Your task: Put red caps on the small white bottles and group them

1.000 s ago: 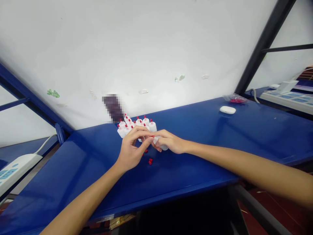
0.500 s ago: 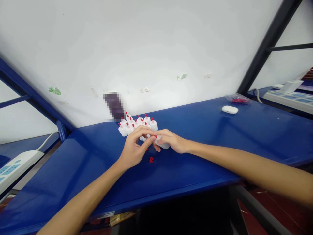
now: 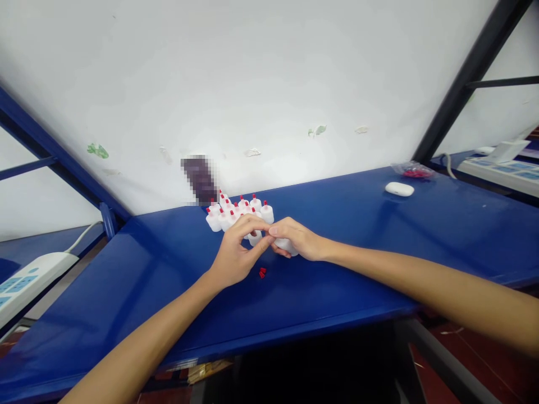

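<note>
My right hand is wrapped round a small white squeeze bottle, tilted with its top toward the left. My left hand pinches at the bottle's top, thumb and forefinger meeting the right thumb there. The red cap between these fingertips is hidden now. Just beyond the left hand stands a cluster of white bottles with red caps, partly covered by that hand. A few loose red caps lie on the blue table in front of the hands.
The blue table reaches back to a white wall. A dark pixelated object leans there behind the bottles. Toward the right lie a white case and a clear bag with red pieces. A power strip sits at far left.
My right thumb has come over the bottle's top against the left fingertips, and the red cap seen there before is now covered. The view has shifted slightly.
</note>
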Available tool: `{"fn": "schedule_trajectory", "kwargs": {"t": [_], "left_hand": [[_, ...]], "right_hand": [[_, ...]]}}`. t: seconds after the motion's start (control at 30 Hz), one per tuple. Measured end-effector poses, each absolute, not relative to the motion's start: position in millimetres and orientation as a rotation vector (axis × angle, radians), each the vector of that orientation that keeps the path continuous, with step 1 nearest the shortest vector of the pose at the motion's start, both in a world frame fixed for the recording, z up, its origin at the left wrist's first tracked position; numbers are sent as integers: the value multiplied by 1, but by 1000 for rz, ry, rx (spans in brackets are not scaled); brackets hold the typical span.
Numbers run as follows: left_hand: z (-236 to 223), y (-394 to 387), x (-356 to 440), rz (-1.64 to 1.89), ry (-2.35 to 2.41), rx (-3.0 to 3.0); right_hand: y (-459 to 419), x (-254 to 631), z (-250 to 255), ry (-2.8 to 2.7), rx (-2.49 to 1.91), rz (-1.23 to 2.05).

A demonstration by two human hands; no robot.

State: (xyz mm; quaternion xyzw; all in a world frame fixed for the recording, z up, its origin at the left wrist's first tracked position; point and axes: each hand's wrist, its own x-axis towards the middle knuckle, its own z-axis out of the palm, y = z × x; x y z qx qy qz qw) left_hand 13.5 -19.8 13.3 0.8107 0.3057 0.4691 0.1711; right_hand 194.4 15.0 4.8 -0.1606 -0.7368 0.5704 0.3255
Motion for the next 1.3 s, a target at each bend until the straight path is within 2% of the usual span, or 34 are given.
{"fn": "schedule_trajectory", "kwargs": {"t": [0.37,0.6,0.87,0.97,1.13,1.2,1.3], "left_hand": [[15,-21,16,1300,872,2367],[19,-17,7,1511,1042,2322],[1,-3,-5,1056,1100,2955],[1,-2,-5,1146,1101,2940],[10,0,-10,1531,1241,2788],[10,3,-14,1549,1346,2768],[6,9,-19,1395,1438,2827]], "right_hand": [[14,195,-1,-1941,-431,1430],[35,201,-9,-1807,-588,1378],[46,207,-7,-1708,-729,1251],[39,204,-3,-1746,-730,1252],[35,201,-2,-1783,-795,1256],[35,202,-3,-1801,-809,1248],[36,203,-2,-1816,-808,1247]]}}
